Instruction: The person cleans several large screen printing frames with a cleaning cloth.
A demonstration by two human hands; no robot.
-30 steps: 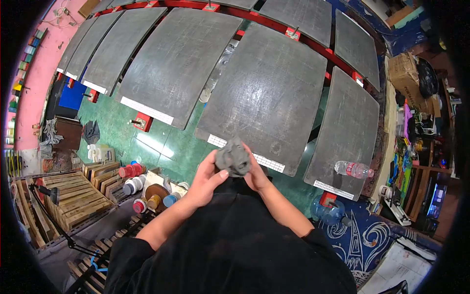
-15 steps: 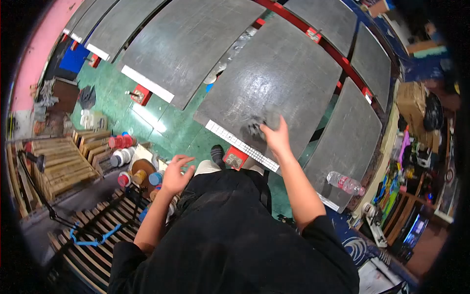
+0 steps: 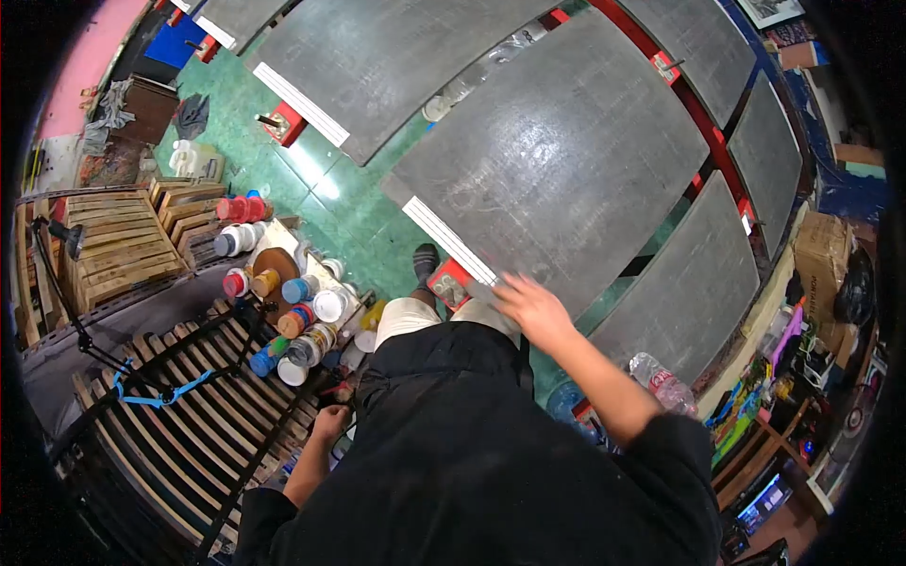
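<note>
My right hand [image 3: 535,313] is at the front edge of a dark grey flat board [image 3: 557,160], by the end of the white strip [image 3: 448,238] along that edge. Its fingers close over a small grey pad-like piece [image 3: 484,291], mostly covered and blurred, so its exact kind does not show. Low at my left side, my left hand [image 3: 330,422] is curled closed beside the slatted wooden rack [image 3: 203,406]; whatever its fingers hold is hidden. Just ahead of my legs, a red bracket [image 3: 450,283] sits under the board's edge.
Paint jars [image 3: 330,304] crowd a stand at my left. More grey boards [image 3: 349,66] lie on both sides, with red rails [image 3: 694,108] behind. A clear plastic bottle [image 3: 661,382] lies at right, and a cardboard box [image 3: 819,255] stands farther right.
My right hand has come back from the board's surface to its front edge with the grey piece. My left hand has dropped down beside the rack and curled. The view has shifted.
</note>
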